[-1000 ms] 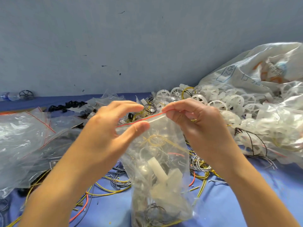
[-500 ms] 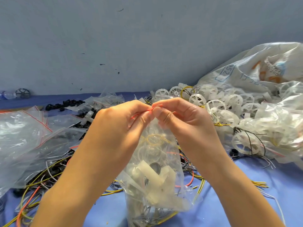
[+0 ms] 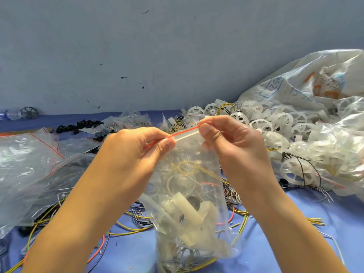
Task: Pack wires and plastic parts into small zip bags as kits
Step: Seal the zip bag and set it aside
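Observation:
A small clear zip bag with a red-lined zip strip hangs upright between my hands, above the blue table. Inside it lie white plastic parts, a coiled yellow wire and dark wire coils. My left hand pinches the left end of the zip strip between thumb and fingers. My right hand pinches the right end. The strip runs tilted, higher on the right.
Loose yellow, black and red wires lie on the blue table under the bag. Empty zip bags are piled on the left. White plastic wheels and a large printed sack fill the right. Black parts lie near the wall.
My hands came together at the middle of the zip strip half a second ago and have since slid apart toward its ends. The bag hangs in about the same place.

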`<control>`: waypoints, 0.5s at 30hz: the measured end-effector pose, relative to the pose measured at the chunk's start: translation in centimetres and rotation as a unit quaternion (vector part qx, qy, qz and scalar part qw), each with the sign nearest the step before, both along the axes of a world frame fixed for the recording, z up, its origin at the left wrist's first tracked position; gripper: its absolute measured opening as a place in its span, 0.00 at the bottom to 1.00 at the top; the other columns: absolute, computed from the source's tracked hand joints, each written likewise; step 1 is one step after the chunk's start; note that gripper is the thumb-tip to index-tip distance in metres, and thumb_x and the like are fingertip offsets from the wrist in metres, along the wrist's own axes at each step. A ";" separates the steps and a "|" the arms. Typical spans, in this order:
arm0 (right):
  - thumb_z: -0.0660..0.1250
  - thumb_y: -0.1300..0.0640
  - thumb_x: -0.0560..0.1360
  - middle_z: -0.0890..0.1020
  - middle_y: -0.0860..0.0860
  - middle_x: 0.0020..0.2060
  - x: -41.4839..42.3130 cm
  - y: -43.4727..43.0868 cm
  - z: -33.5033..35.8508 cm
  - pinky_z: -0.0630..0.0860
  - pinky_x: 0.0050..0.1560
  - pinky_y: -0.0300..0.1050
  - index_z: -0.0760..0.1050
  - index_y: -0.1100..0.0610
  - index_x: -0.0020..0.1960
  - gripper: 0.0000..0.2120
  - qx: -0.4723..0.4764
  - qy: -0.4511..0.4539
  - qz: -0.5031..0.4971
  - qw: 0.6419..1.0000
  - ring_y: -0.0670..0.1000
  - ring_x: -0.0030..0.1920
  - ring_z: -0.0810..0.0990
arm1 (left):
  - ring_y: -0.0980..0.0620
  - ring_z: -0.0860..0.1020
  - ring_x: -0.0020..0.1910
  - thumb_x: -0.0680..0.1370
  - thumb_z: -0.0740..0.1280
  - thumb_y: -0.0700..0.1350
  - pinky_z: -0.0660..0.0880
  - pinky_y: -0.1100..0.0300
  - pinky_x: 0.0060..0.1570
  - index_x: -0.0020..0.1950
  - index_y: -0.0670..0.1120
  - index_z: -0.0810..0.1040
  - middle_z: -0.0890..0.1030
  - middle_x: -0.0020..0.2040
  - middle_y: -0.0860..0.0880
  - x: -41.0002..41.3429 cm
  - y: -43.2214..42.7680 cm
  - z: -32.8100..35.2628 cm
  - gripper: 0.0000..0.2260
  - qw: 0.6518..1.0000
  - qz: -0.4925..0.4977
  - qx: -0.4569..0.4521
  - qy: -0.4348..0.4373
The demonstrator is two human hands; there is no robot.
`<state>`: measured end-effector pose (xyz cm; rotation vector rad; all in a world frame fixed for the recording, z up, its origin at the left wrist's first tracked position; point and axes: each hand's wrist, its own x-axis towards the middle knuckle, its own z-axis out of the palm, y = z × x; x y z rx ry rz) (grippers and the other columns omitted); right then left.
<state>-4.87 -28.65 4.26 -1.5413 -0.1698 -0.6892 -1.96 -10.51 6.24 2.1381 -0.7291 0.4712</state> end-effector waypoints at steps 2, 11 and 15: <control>0.72 0.56 0.75 0.80 0.47 0.32 0.1 -0.5 -0.1 0.73 0.36 0.34 0.84 0.47 0.42 0.06 0.011 0.006 0.003 1.000 0.45 0.33 0.75 | 0.60 0.79 0.38 0.76 0.68 0.53 0.72 0.64 0.40 0.46 0.54 0.84 0.82 0.36 0.60 0.1 0.5 0.0 0.06 1.000 0.007 0.016 0.001; 0.72 0.50 0.70 0.81 0.46 0.35 0.0 -2.9 -0.5 0.78 0.44 0.42 0.84 0.51 0.44 0.06 0.125 0.043 0.028 0.991 0.44 0.35 0.77 | 0.65 0.81 0.38 0.75 0.68 0.55 0.74 0.62 0.39 0.42 0.57 0.83 0.84 0.37 0.62 1.1 3.1 -0.5 0.06 0.999 0.021 -0.007 0.049; 0.66 0.55 0.76 0.85 0.52 0.51 0.0 -3.2 -0.4 0.81 0.53 0.45 0.79 0.58 0.52 0.09 0.241 0.027 0.130 0.961 0.47 0.48 0.84 | 0.63 0.81 0.35 0.71 0.69 0.54 0.76 0.73 0.37 0.44 0.56 0.85 0.85 0.37 0.57 1.1 2.7 -0.8 0.07 0.981 -0.046 -0.133 0.134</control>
